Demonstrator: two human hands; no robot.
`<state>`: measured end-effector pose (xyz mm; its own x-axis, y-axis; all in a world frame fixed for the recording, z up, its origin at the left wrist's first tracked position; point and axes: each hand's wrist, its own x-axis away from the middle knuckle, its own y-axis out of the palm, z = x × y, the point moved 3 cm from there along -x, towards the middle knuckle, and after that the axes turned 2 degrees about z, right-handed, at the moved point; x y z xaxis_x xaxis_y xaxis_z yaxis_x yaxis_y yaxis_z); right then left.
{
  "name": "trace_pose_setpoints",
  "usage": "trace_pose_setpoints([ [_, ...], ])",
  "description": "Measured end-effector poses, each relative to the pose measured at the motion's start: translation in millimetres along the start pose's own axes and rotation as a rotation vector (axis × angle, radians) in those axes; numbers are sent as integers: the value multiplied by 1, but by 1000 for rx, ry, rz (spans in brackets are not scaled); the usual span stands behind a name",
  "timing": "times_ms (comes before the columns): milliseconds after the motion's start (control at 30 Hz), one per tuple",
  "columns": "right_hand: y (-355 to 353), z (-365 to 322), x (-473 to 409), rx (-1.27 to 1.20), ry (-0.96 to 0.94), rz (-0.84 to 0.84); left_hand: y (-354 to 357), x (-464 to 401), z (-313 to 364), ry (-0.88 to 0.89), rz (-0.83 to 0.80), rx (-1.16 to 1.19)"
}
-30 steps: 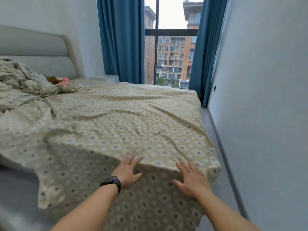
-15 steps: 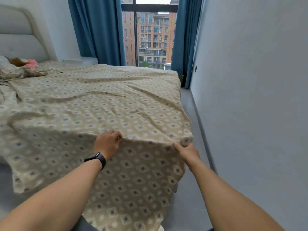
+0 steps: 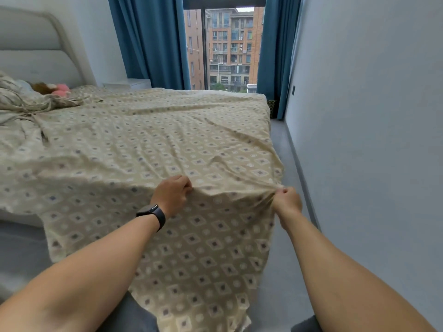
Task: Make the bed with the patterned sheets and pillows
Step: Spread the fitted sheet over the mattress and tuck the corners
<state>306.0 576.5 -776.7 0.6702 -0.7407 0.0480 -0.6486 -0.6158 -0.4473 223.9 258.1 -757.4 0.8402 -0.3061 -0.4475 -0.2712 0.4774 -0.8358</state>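
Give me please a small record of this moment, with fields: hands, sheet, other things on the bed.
left hand: grips the patterned sheet at the bed's foot edge
right hand: pinches the sheet near its corner
sheet: spread over the bed, wrinkled, hanging down at the foot
head end: bunched fabric, pink and brown soft toy

Left hand (image 3: 171,196), right hand (image 3: 287,201): fingers curled, gripping.
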Motion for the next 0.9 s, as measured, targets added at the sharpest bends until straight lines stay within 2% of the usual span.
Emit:
trace_pose_setpoints([
  [100,-45,-23,7,-218,-73,486,7,3,52,206,-18,50],
  [133,-55,-26,8,-280,-82,588,10,4,69,254,-13,56],
  [200,-56,-25,4,-335,-66,660,13,3,82,263,9,80],
  [333,-20,-22,7,-262,-118,512,23,7,65,257,-95,116],
  [400,2,-28,15,-39,-260,404,27,12,62,281,-137,127],
  [500,46,-44,39,344,-522,24,28,15,57,273,-135,162],
  [567,74,-47,62,558,-681,-247,25,8,40,163,-68,165],
  [633,94,-43,77,746,-779,-345,16,4,8,-16,20,158],
  [733,102,-37,75,749,-888,-135,-1,11,-53,-369,109,166],
  [800,104,-37,68,708,-961,-18,-13,24,-90,-661,151,273],
  [900,111,-42,63,617,-965,-16,-24,47,-133,-994,115,546],
])
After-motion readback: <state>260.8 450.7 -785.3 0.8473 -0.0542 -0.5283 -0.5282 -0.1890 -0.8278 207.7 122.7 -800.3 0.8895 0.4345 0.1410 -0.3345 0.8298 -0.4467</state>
